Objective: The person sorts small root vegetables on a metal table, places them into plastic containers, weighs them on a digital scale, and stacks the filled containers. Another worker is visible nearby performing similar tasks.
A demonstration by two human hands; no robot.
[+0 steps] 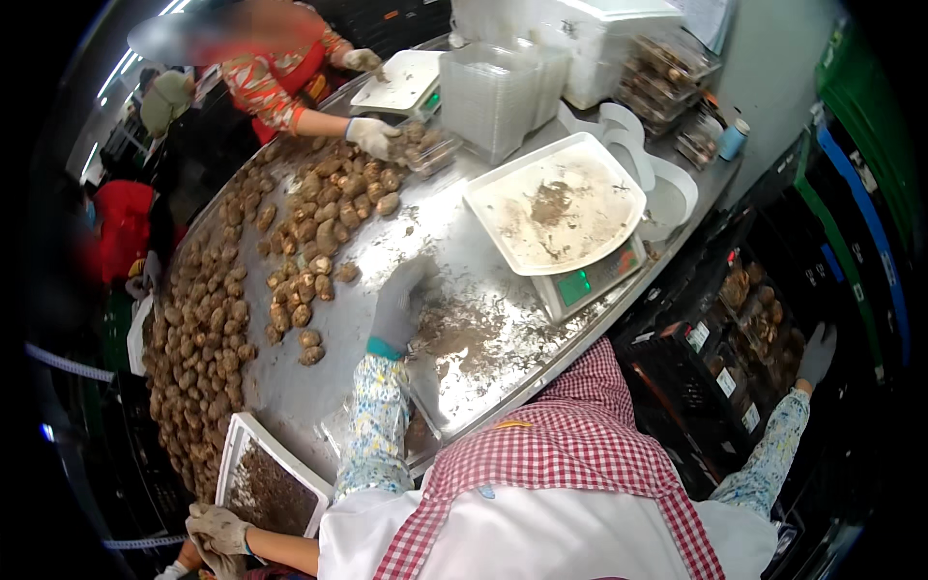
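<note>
My left hand [404,298], in a grey glove with a teal cuff, reaches over the metal table [372,246]. It looks stretched out, with nothing visible in it, though its fingers blur together. Dark soil crumbs [459,338] are scattered just right of it. Small brown taros [333,208] lie loose beyond and to its left. Far to the right, my gloved right hand [818,356] has its fingers extended beside a black crate [681,353]. Clear packs of taros [754,300] fill that crate. I see nothing held in this hand.
A scale with a soiled white tray [556,203] stands right of centre. Behind it are stacked clear tubs [493,97] and a foam box [619,39]. Across the table a co-worker's gloved hand [372,137] holds a tub of taros. Another person's glove [217,530] is at lower left.
</note>
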